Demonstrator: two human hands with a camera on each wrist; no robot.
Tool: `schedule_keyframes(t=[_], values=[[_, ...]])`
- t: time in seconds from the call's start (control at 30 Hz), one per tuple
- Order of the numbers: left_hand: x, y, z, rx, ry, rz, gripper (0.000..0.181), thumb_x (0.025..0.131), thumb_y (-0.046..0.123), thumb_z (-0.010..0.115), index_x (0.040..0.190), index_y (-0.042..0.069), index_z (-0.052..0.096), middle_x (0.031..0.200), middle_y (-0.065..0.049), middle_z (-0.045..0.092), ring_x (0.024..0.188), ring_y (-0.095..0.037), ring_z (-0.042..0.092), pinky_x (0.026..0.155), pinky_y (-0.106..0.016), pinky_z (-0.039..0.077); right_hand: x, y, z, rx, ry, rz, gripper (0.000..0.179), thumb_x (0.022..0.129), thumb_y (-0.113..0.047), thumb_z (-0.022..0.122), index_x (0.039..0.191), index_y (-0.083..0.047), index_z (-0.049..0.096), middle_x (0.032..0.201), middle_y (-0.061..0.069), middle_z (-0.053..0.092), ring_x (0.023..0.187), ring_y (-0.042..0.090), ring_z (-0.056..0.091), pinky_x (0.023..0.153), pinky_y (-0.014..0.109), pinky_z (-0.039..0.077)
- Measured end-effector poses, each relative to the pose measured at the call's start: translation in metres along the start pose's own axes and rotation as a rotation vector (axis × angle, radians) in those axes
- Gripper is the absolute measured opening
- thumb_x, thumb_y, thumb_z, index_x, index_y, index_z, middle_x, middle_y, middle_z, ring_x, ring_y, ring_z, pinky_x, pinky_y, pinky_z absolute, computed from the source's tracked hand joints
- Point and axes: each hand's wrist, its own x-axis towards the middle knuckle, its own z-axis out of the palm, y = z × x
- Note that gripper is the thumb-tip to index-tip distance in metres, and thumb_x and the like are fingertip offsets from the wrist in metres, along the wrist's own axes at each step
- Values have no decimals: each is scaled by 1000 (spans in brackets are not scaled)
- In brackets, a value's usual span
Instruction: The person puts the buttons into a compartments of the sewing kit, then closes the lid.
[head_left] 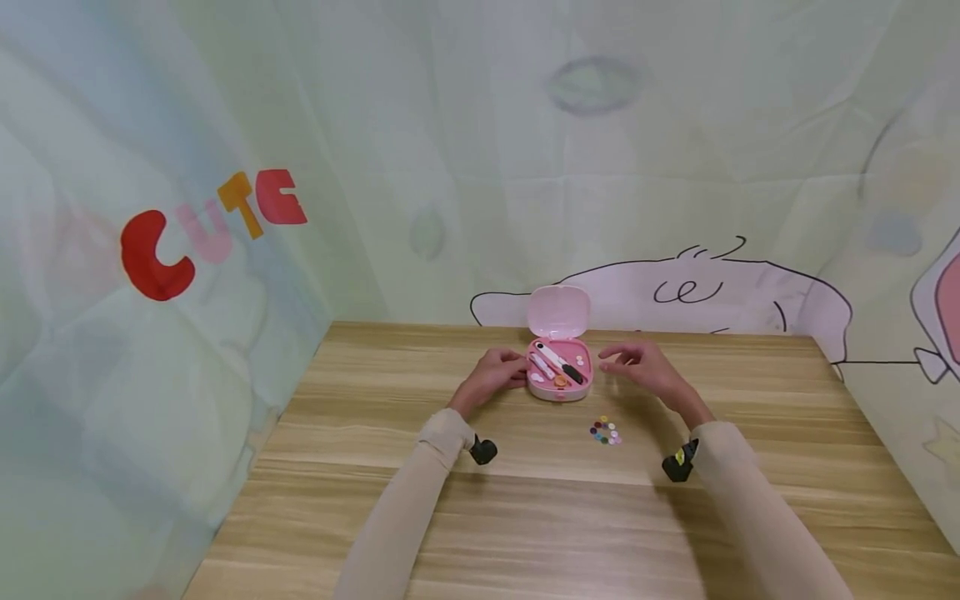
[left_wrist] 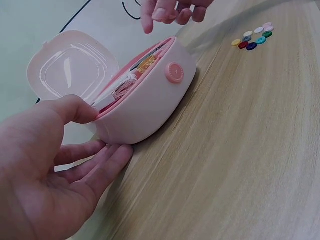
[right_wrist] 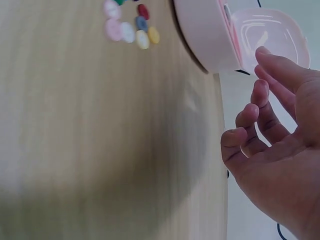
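Observation:
A pink and white sewing box (head_left: 558, 393) stands on the table with its lid (head_left: 559, 311) raised at the back. Inside lie a white-and-black slender tool (head_left: 558, 362), a small orange item (head_left: 561, 381) and some small white pieces. My left hand (left_wrist: 55, 165) grips the box's left side, thumb on the rim and fingertips low on the wall. On the other side, my right hand (head_left: 643, 367) hovers just off the box, fingers loosely bent and holding nothing, as the right wrist view (right_wrist: 280, 125) also shows.
Several coloured buttons (head_left: 604, 431) lie in a loose ring on the wooden table (head_left: 555, 533), in front of the box and to its right. A printed cloth backdrop (head_left: 465, 167) rises behind the table's far edge and along its sides.

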Motion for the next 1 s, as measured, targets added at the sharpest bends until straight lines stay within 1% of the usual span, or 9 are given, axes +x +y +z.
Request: schedule_keyframes(t=[0.2,0.3,0.43,0.6,0.7,0.77,0.9,1.0], values=[[-1,1,0,12,-4,4,35,105,15,63,128,-11,62,119,-20,67,98,-21,69,92,-35,61,-14,5,5,-44,-56,-31,29,96,-25,78,119,-8,75,93,10,65,87,28,55,69,32,50],[0,1,0,-4,-13,1,35,104,14,63,127,-13,62,117,-21,68,96,-21,69,92,-35,61,-21,8,7,-66,-93,-48,28,95,-23,78,117,-8,75,90,8,65,83,26,55,67,30,50],[0,1,-1,-23,-20,-7,34,104,11,63,126,-14,62,114,-21,69,93,-20,69,93,-36,60,-28,13,11,-97,-142,-91,23,95,-19,78,115,-8,76,87,6,65,80,24,56,65,28,51],[-1,4,-2,-6,-27,-4,33,104,11,62,126,-13,64,112,-19,70,91,-18,68,95,-39,59,-32,17,15,-137,-181,-154,17,94,-12,77,110,-7,77,85,2,65,79,22,56,65,27,50],[-1,4,-2,-3,-33,0,32,104,11,62,125,-13,65,110,-17,70,90,-17,68,97,-39,59,-33,18,17,-174,-198,-187,14,93,-10,78,107,-9,78,88,-2,68,79,19,55,66,25,49],[0,4,-2,-5,-35,3,32,104,11,62,125,-13,65,109,-17,71,89,-17,68,97,-39,59,-33,19,18,-192,-218,-219,12,93,-9,77,106,-9,78,92,-2,71,79,18,55,66,25,49],[0,3,-2,-8,-36,1,32,104,11,62,124,-13,66,107,-16,71,88,-17,68,95,-38,60,-34,18,19,-204,-254,-226,10,95,-7,76,103,-9,80,100,-1,75,81,16,56,70,24,50],[0,4,-2,-6,-37,-5,32,104,12,62,125,-12,66,107,-15,71,88,-16,68,94,-38,60,-34,19,21,-205,-262,-209,10,95,-7,75,103,-10,80,101,-1,76,84,16,57,72,23,51]])
